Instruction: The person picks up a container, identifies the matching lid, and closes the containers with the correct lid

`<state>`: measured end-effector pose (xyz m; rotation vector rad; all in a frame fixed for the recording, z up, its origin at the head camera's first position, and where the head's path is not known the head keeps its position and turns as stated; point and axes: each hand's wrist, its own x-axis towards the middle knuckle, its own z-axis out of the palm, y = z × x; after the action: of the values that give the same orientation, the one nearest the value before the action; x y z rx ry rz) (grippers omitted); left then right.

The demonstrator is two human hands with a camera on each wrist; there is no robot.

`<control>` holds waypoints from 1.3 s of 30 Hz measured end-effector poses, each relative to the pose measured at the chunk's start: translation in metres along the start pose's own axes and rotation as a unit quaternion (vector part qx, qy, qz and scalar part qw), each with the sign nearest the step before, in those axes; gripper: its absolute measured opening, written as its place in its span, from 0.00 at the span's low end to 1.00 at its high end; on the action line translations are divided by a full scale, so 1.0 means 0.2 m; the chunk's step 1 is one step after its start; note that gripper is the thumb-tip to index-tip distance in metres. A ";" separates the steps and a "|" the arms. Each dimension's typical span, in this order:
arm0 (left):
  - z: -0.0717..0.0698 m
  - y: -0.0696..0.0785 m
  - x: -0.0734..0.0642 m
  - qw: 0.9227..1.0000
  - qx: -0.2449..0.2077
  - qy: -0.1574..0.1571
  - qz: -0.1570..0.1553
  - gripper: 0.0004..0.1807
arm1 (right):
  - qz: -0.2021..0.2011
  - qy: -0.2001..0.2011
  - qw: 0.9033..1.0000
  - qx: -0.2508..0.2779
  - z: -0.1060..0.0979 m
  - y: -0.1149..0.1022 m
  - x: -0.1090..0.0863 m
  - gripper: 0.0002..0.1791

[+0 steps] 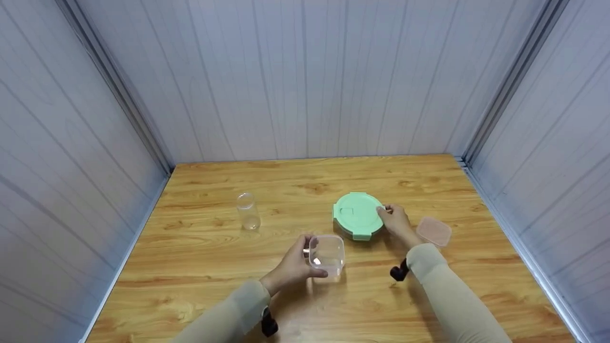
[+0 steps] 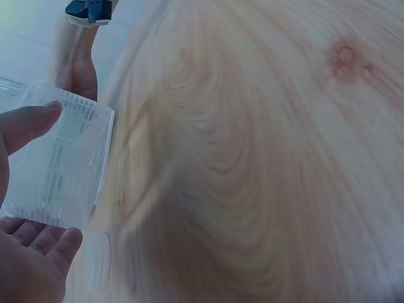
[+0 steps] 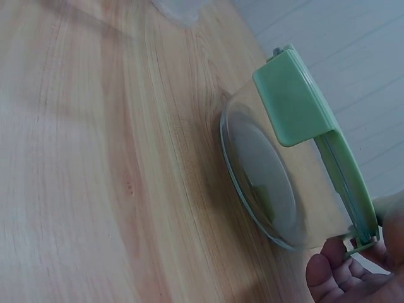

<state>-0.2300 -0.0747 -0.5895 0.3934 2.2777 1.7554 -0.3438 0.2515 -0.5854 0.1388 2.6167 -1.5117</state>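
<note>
My left hand (image 1: 296, 263) grips a clear square plastic container (image 1: 327, 253), its thumb on the near side and its fingers on the far side. The left wrist view shows the same container (image 2: 60, 158) between thumb and fingers; whether it touches the table cannot be told. To its upper right is a round glass food container with a mint-green lid (image 1: 358, 213). My right hand (image 1: 396, 221) pinches the lid's right edge, thumb on top. In the right wrist view, fingertips (image 3: 328, 268) lie under a side latch, while another green latch (image 3: 290, 98) hangs down against the glass.
A clear cylindrical jar (image 1: 248, 212) stands on the wooden table (image 1: 205, 267) at the left. Right of my right hand lies a flat, pinkish translucent square lid (image 1: 434, 231). Pale panelled walls (image 1: 305, 85) border the table at the back and both sides.
</note>
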 end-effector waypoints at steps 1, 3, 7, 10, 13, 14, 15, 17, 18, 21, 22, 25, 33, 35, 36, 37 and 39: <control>0.00 0.00 0.00 1.000 0.005 -0.001 0.000 0.50 | -0.001 -0.001 1.000 0.000 0.00 0.00 0.00 0.31; 0.01 -0.01 -0.01 1.000 0.012 -0.003 -0.001 0.49 | -0.002 0.002 1.000 -0.001 0.00 0.00 0.00 0.30; 0.01 -0.01 -0.01 1.000 0.020 -0.008 -0.002 0.48 | -0.005 0.011 1.000 0.003 0.00 -0.01 0.00 0.28; 0.02 -0.02 -0.01 0.999 0.029 -0.013 0.001 0.47 | -0.008 0.013 1.000 0.003 0.01 -0.01 0.00 0.28; 0.02 -0.03 -0.02 0.999 0.043 -0.016 0.010 0.47 | -0.007 0.012 1.000 0.001 0.01 -0.01 0.00 0.28; 0.02 -0.04 -0.02 0.999 0.046 -0.018 0.015 0.47 | -0.007 0.012 1.000 0.000 0.01 -0.01 0.00 0.29; 0.02 -0.04 -0.01 0.998 0.048 -0.021 0.020 0.47 | -0.008 0.012 1.000 -0.001 0.01 -0.01 0.00 0.29; 0.02 -0.05 -0.01 0.998 0.050 -0.024 0.030 0.48 | -0.006 0.014 1.000 -0.001 0.01 -0.01 0.00 0.27; 0.02 -0.05 -0.01 0.998 0.051 -0.028 0.035 0.47 | -0.005 0.015 1.000 -0.001 0.01 -0.01 0.00 0.27; 0.02 -0.06 -0.02 0.997 0.055 -0.035 0.043 0.47 | -0.008 0.014 1.000 -0.004 0.00 -0.01 0.00 0.25; 0.02 -0.07 -0.02 0.997 0.056 -0.037 0.044 0.47 | -0.008 0.014 1.000 -0.005 0.00 -0.01 0.00 0.26; 0.01 -0.07 -0.03 0.996 0.056 -0.042 0.048 0.47 | -0.007 0.012 1.000 -0.006 0.00 -0.01 0.00 0.27; 0.02 -0.08 -0.02 0.996 0.059 -0.034 0.053 0.44 | -0.013 0.014 1.000 -0.008 0.00 0.00 0.01 0.30; 0.02 -0.09 -0.02 0.996 0.059 -0.033 0.052 0.43 | -0.015 0.013 1.000 -0.006 0.00 0.00 0.01 0.29; 0.02 -0.09 -0.02 0.996 0.060 -0.033 0.051 0.43 | -0.016 0.013 1.000 -0.005 0.00 0.00 0.00 0.29; 0.02 -0.09 -0.01 0.996 0.060 -0.034 0.048 0.43 | -0.015 0.015 1.000 -0.005 0.01 0.00 0.00 0.29; 0.02 -0.09 -0.01 0.997 0.060 -0.037 0.046 0.43 | -0.013 0.013 1.000 -0.002 0.01 0.00 -0.01 0.28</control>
<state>-0.2275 -0.0754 -0.6081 0.5833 2.3537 1.6217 -0.3423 0.2504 -0.5860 0.1261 2.6513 -1.5213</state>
